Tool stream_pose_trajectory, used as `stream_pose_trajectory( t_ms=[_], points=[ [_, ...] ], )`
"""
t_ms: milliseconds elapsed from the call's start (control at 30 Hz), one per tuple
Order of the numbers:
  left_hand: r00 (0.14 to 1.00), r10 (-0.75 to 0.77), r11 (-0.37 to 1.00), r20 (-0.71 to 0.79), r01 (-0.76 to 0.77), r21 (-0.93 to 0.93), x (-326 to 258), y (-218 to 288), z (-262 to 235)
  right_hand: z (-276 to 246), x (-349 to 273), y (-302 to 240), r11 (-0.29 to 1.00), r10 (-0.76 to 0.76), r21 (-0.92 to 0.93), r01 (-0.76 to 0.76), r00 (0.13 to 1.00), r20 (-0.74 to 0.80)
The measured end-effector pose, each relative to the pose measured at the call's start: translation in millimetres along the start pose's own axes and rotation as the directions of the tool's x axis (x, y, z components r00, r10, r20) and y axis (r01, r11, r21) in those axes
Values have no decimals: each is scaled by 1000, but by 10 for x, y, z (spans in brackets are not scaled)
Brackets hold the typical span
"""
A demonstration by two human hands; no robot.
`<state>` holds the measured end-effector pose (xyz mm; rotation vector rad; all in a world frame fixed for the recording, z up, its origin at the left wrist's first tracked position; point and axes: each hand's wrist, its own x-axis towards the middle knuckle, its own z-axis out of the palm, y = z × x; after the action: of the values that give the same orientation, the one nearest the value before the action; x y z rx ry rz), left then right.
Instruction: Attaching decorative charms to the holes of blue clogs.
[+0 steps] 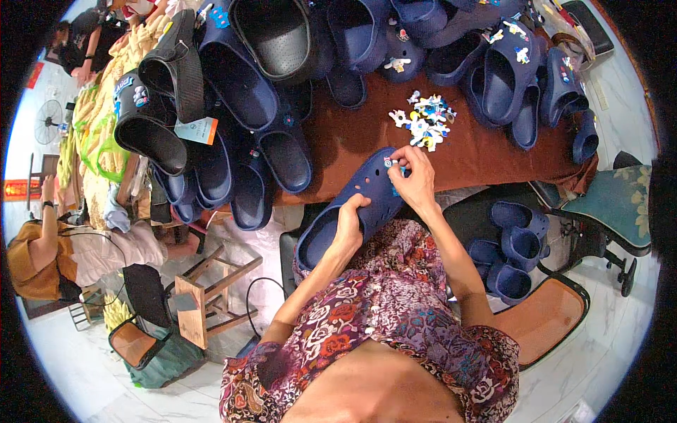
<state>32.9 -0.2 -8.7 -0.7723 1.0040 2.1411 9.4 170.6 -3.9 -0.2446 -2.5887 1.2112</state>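
A dark blue clog (381, 202) with holes in its upper lies tilted across my lap, its toe pointing away at the table's edge. My left hand (348, 224) grips its side near the opening, thumb over the upper. At the toe, the fingers of my right hand (415, 178) pinch a small shoe charm, mostly hidden by the fingertips. Next to them, a small white charm (388, 163) sits on the clog's upper. Just beyond the toe, a pile of white, blue and yellow charms (427, 122) lies on the brown cloth (338, 169).
Dark blue and black clogs (243, 88) crowd the table's far side and left. More blue clogs (522, 243) rest at my right, near an office chair (613, 204). On the left are a wooden stool (201, 303), a seated person (42, 254) and a heap of pale yellow pieces (130, 77).
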Motion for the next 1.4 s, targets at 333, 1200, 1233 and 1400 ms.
stream_pose_trajectory(
  t_ms=[333, 1200, 1233, 1400],
  points=[
    [997, 43, 994, 64, -37, -99, -96, 79, 118, -165, -1, 80, 975, -4, 221, -19, 995, 99],
    [998, 61, 995, -12, -60, 75, 54, -113, -34, -144, 118, 243, 975, 15, 217, -46, 990, 141],
    [998, 59, 996, -13, -58, 75, 61, -123, -52, -154, 127, 236, 975, 17, 217, -48, 990, 142],
    [999, 36, 998, -22, -35, 53, 71, -118, -48, -216, 191, 214, 918, 150, 316, -240, 947, 285]
  ],
)
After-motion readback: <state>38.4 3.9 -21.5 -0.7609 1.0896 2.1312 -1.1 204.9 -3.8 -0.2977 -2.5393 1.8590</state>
